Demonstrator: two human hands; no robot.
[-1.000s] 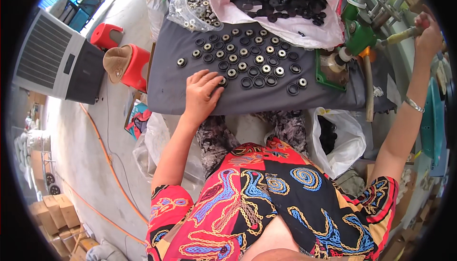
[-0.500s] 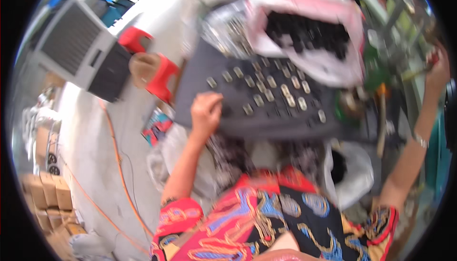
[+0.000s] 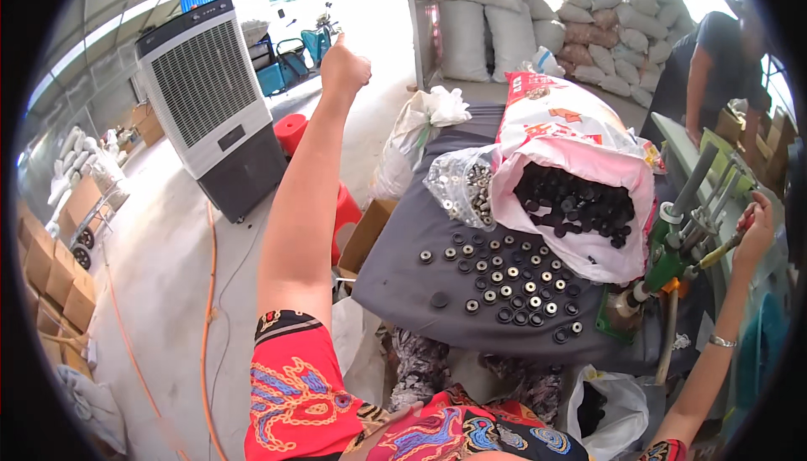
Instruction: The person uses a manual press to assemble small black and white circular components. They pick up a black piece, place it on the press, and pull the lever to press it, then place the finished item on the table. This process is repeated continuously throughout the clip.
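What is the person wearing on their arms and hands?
Both arms are bare below short sleeves of bright red cloth with swirly blue, yellow and black patterns. The right hand has a thin silvery bracelet at the wrist. The left hand wears nothing, no gloves.

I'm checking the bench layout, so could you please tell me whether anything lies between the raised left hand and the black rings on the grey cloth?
Nothing visible does: the left hand is up in open air, well away from the black rings.

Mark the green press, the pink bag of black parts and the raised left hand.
green press (image 3: 670,252), head view, on its green body.
pink bag (image 3: 572,146), head view, on its upper side.
left hand (image 3: 343,66), head view, on the fist.
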